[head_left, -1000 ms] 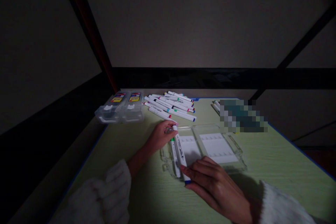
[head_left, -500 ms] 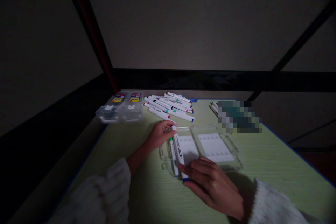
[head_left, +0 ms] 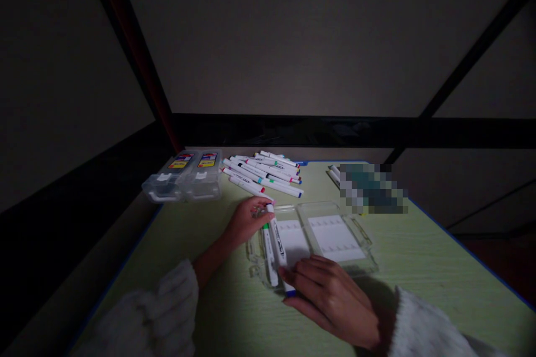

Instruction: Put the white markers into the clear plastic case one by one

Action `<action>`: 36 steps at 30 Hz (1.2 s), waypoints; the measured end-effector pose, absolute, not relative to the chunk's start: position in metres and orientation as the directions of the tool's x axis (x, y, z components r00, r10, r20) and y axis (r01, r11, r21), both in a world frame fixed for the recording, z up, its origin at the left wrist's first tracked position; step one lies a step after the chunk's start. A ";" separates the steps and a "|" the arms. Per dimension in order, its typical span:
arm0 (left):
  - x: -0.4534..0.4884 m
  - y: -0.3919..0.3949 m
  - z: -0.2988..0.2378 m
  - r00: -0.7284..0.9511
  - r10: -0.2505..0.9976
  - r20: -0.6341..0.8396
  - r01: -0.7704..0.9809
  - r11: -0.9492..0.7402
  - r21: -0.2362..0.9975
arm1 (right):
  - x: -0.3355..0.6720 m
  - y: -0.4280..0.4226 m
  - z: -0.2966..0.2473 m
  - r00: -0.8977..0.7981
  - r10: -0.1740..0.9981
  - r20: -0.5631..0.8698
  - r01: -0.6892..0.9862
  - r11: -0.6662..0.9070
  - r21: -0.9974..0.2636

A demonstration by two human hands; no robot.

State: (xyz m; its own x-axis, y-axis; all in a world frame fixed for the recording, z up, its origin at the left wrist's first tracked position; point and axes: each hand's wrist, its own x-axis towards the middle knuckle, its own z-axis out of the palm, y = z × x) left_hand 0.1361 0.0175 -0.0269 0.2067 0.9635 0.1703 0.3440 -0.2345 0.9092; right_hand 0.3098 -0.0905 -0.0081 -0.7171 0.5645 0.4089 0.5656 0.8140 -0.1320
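Observation:
An open clear plastic case (head_left: 330, 237) lies on the pale green table, its two halves lined with white. A green-capped marker (head_left: 268, 248) lies in the case's left half. Beside it is a white marker with a blue end (head_left: 277, 242). My left hand (head_left: 247, 220) pinches that marker's far end, fingers closed. My right hand (head_left: 330, 295) grips its near blue end at the case's front edge.
A pile of several white markers with coloured caps (head_left: 263, 174) lies at the back of the table (head_left: 419, 268). Two closed clear cases (head_left: 184, 181) stand at the back left. A blurred-out object (head_left: 371, 188) sits at the back right. Blue edging borders the table.
Both hands have kept hold of the blue-ended marker over the case's left half. The view has shifted slightly left and down; the hands and marker barely moved relative to the case.

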 end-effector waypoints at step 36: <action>0.129 0.019 -0.020 -0.092 0.968 0.233 0.032 -0.231 0.972 | 0.327 -0.075 -0.004 -0.640 0.648 0.413 0.649 0.743 -0.160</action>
State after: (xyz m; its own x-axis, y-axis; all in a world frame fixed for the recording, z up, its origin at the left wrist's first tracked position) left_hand 0.1294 0.0186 -0.0196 -0.0922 0.9680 0.2332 0.0317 -0.2312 0.9724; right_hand 0.3274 -0.0745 -0.0044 -0.6400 0.6480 0.4130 0.6492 0.7435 -0.1605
